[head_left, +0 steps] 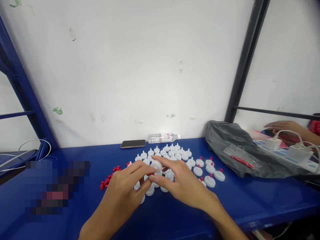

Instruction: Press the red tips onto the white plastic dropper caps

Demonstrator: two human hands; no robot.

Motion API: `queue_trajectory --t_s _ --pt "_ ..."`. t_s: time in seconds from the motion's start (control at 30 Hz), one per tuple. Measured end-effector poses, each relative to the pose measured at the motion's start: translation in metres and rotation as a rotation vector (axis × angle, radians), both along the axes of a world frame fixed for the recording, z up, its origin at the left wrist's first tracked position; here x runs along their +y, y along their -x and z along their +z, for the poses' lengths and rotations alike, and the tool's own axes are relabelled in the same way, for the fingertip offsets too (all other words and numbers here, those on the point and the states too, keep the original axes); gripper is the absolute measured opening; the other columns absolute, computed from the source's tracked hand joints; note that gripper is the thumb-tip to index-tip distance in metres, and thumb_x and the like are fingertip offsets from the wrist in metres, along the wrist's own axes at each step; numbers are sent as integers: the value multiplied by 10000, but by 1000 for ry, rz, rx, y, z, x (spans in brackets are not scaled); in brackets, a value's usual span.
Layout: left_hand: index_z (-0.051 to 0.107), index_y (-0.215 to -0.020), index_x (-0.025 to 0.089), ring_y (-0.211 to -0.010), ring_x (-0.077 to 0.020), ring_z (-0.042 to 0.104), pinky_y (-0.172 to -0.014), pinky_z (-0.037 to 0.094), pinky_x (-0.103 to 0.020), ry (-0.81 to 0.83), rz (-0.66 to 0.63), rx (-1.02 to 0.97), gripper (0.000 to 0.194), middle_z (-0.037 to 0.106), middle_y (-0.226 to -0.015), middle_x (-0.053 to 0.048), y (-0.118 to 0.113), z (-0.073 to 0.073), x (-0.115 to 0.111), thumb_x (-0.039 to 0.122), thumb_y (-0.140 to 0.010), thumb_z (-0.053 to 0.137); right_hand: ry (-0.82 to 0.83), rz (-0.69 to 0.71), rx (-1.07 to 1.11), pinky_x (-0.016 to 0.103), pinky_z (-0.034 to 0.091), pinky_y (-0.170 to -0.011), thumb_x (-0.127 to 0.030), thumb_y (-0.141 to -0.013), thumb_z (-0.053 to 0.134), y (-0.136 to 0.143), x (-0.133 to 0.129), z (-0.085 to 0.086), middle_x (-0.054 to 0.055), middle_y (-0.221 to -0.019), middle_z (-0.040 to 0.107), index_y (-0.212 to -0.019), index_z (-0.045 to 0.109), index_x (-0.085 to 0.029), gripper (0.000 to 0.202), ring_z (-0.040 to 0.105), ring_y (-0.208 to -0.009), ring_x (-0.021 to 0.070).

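Note:
Above the blue table, my two hands meet around one white nozzle cap (156, 165). My right hand (178, 176) grips its rim between thumb and fingers. A small red tip cap (151, 173) shows at the fingertips of my left hand (130, 181), which is pinched on it; the nozzle itself is hidden by the fingers. Beneath and behind my hands stand many white nozzle caps (172, 153), nozzles up and bare. To the right, several white caps with red tips (210, 180) stand apart. A scatter of loose red tip caps (110, 176) lies left of my left hand.
Along the wall lie a phone (133, 144) and a clear water bottle (163, 138). A dark grey plastic bag (225, 143) with a clear packet (241, 158) is at the right. Beyond it are plugged-in chargers (298, 153) and another person's hand (287, 126).

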State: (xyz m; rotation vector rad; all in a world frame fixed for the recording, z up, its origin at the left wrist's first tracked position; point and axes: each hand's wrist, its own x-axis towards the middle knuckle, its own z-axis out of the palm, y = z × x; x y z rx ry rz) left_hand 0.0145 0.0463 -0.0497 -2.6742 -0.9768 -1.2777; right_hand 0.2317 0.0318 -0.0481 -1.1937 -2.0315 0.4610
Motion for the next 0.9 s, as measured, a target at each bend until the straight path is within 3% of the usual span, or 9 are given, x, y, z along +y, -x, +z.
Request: queue_trajectory --t_s 0.2,0.3,0.4,0.53,0.7,0.83,0.9 --pt "730 -1117 269 -701 -109 679 -609 464 -219 -25 -10 28 246 756 -941 4 -7 -6 0 127 -1011 559 16 34 77 501 475 -1135 -522 -959 697 -1 -2 6 47 -1432 695 -1493 608 -322 577 626 -1322 315" --pt "727 -1133 279 -706 -107 682 -611 466 -219 -1 -17 29 266 756 -965 1 -6 -7 -1 126 -1016 544 -2 54 111 441 533 -1057 -381 -928 709 3 -3 9 23 -1222 788 -1449 645 -296 532 722 -1119 264" --pt "715 -1166 287 -709 -103 671 -590 454 -218 3 -10 22 253 755 -1011 -2 -7 -7 -3 150 -1023 558 -58 42 174 352 594 -900 -275 -835 740 8 0 7 -17 -971 811 -1278 742 -273 443 750 -881 215" --pt "696 -1221 289 -734 -99 677 -572 448 -205 -5 -18 25 253 751 -1029 -2 -8 -5 -4 176 -1036 566 -72 15 277 292 620 -783 -242 -780 750 10 6 1 -33 -864 782 -1147 769 -253 368 740 -785 186" --pt "678 -1275 284 -693 -92 653 -566 451 -191 12 36 -24 263 736 -961 12 -5 4 -5 225 -1043 569 -3 44 384 294 650 -815 -247 -812 731 5 10 -2 -30 -860 764 -1149 763 -232 339 740 -766 166" --pt "722 -1102 267 -729 -108 665 -674 494 -222 60 76 16 194 737 -1000 8 9 13 -3 277 -1054 534 -65 3 323 290 611 -841 -252 -873 707 -5 11 5 -28 -920 759 -1244 699 -273 371 742 -854 174" --pt "732 -1062 274 -798 -143 697 -738 507 -255 138 143 68 222 748 -1030 1 21 18 1 348 -1051 523 -126 -68 294 270 577 -799 -303 -942 666 -14 13 10 -30 -907 750 -1231 670 -282 290 732 -849 170"
